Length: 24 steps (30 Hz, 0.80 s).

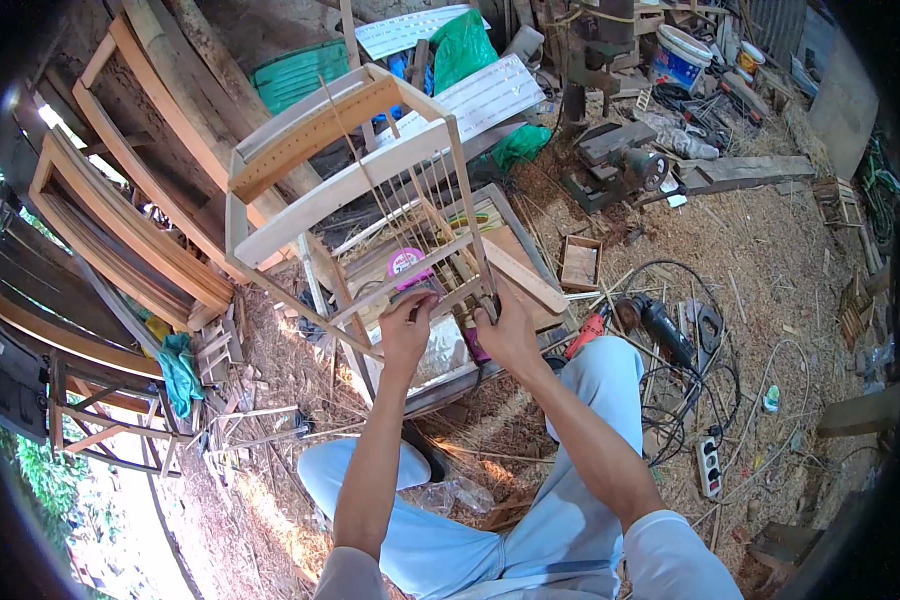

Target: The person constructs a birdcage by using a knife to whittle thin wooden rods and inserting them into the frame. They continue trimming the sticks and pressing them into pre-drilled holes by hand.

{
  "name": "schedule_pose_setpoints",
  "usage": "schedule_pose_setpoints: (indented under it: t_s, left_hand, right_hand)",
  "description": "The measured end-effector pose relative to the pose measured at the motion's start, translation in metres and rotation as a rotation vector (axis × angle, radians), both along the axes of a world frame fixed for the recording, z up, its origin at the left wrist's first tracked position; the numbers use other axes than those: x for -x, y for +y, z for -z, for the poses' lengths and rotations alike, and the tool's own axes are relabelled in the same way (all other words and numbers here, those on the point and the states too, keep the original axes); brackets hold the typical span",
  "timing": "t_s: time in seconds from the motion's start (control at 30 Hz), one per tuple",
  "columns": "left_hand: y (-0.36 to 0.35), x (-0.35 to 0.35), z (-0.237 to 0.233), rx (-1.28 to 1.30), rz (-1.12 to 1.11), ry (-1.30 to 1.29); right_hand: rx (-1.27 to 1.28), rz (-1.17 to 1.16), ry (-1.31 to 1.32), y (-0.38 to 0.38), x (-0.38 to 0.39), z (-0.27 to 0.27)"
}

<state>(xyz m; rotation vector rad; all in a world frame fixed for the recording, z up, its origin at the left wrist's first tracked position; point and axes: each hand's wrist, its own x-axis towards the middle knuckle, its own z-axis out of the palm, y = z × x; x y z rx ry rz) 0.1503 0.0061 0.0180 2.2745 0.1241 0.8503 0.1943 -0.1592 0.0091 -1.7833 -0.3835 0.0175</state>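
A pale wooden cage frame (340, 205) stands tilted over a low work table (530, 240), with several thin sticks (395, 200) running between its rails. My left hand (407, 325) is closed in a pinch at the lower rail, near the lower ends of the sticks; what lies between its fingertips is too small to make out. At the frame's near right corner, my right hand (508, 330) wraps around the wood. Behind my left hand on the table sits a round pink container (407, 263). Another pink object (477, 345) shows beside my right hand, partly covered.
Right of my knee lie a black power tool (667, 333) with cables, a hand saw (710, 325) and a power strip (709, 467). A small wooden box (580, 263) and a bench grinder (645, 170) are beyond. Curved wooden frames (130, 220) lean at left. Shavings cover the floor.
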Motion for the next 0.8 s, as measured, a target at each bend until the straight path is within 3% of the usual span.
schedule_pose_setpoints:
  t_s: [0.27,0.43,0.53,0.8]
  left_hand:
    - [0.0,-0.001,0.002,0.037,-0.009,0.032]
    - [-0.001,-0.003,-0.002,0.223,0.045,0.067]
    - [0.003,-0.001,-0.002,0.093,0.029,0.069]
    - [0.005,-0.001,-0.002,0.129,0.056,0.054]
  right_hand:
    - [-0.029,0.01,-0.028,0.002,-0.001,0.004]
    - [-0.013,-0.002,0.047,0.001,0.0,-0.001]
    - [0.013,0.012,0.015,0.002,-0.001,0.003]
    - [-0.002,0.008,-0.02,0.003,-0.002,0.005]
